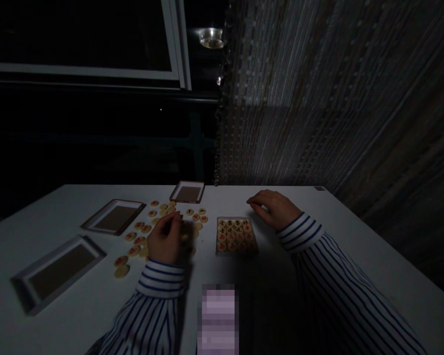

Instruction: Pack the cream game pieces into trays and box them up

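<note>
We note our left hand, curled, contents indeterminable, over loose discs; our right, loosely bent, beside the filled box. Discs appear light, rigid, possibly slippery: grip rims.

Dark room, hanging string curtain

String curtain hangs upper R, wht window frame upper L, light btwn.
</note>
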Motion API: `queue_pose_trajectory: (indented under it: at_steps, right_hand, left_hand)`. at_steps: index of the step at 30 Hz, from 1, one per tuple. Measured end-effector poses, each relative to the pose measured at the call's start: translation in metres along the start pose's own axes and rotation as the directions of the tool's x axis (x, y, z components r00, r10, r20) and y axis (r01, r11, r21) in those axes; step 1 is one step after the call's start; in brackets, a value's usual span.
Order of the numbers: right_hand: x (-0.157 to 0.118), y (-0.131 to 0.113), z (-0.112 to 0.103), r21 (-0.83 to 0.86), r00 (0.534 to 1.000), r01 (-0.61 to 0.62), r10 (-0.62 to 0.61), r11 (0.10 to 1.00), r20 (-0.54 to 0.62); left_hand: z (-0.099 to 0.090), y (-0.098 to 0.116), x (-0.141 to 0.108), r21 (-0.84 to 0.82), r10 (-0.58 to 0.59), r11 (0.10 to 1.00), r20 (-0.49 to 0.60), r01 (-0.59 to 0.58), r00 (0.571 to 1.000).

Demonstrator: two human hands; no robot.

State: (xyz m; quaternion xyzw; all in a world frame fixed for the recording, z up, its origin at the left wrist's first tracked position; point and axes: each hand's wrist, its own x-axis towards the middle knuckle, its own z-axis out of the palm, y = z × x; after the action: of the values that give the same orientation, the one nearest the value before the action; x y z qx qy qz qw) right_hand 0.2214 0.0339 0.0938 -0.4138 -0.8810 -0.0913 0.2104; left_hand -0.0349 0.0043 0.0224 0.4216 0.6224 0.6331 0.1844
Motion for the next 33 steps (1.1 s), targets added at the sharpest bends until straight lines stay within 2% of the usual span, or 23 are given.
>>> queue_pose_trajectory:
  at_steps: [4, 9, 15, 22, 25, 29, 33]
  right_hand:
    - [0.001, -0.003, -0.001, 0.025, 1.0, 0.018, -0.018, 1.0, -0.005]
    - [0.0, -0.007, -0.002, 0.057, 0.999, 0.032, -0.031, 0.998, -0.017]
    - [0.0, -0.01, -0.004, 0.075, 0.998, 0.051, -0.049, 0.996, -0.031]
    - [0.001, -0.007, 0.001, 0.095, 0.998, 0.055, -0.054, 0.994, -0.017]
    - [0.0, -0.004, 0.005, 0.103, 1.0, 0.017, -0.017, 0.995, 0.004]
    - [-0.002, 0.001, 0.011, 0.105, 0.998, -0.039, 0.033, 0.994, 0.055]
    - [-0.001, 0.005, 0.018, 0.115, 0.992, -0.072, 0.06, 0.991, 0.111]
  left_hand:
    - [-0.002, 0.001, 0.002, 0.012, -0.004, 1.0, -0.029, 0.004, 1.0]
    - [-0.008, -0.003, 0.005, 0.017, -0.003, 1.0, -0.004, 0.003, 1.0]
    - [-0.03, -0.007, 0.007, -0.003, -0.002, 1.0, 0.013, 0.002, 1.0]
    - [-0.055, -0.012, 0.008, 0.091, 0.029, 0.995, 0.052, -0.034, 0.998]
    - [-0.054, -0.015, 0.008, 0.096, 0.052, 0.994, 0.074, -0.059, 0.996]
    - [-0.047, -0.019, 0.003, 0.226, 0.09, 0.967, 0.141, -0.121, 0.986]
    - [-0.043, -0.028, -0.005, 0.263, 0.187, 0.935, 0.2, -0.237, 0.962]
